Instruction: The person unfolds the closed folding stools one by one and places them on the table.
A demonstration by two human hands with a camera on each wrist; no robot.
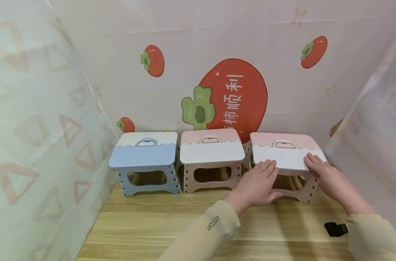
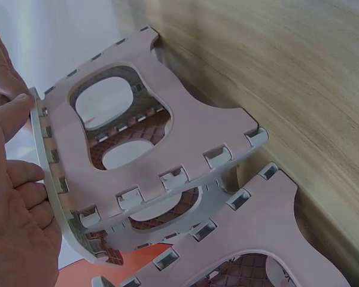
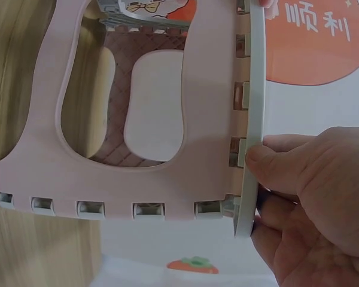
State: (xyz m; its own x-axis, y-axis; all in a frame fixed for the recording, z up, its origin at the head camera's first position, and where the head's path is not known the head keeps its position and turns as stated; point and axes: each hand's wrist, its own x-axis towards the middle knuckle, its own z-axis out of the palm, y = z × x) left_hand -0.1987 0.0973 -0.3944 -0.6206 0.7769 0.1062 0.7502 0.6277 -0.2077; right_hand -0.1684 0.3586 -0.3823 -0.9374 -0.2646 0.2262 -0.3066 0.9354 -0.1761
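A folding step stool [image 1: 282,156] with a pink and white top and pinkish legs stands unfolded at the right of the row. My left hand [image 1: 258,183] lies with extended fingers on the front left part of its top, thumb apart below the front edge. On the top's right front corner rests my right hand [image 1: 329,177], fingers laid over the surface. In the right wrist view, the right thumb [image 3: 264,160] touches the rim of the top. The left wrist view shows the left hand [image 2: 18,233] against the top, beside the stool's leg panel [image 2: 191,119].
A second pink and white stool [image 1: 212,152] stands in the middle, close beside a blue and white one [image 1: 144,156] at left. All stand on a wood-grain table [image 1: 145,224]. A printed cloth [image 1: 171,98] with persimmon pictures hangs behind; cloth walls flank both sides.
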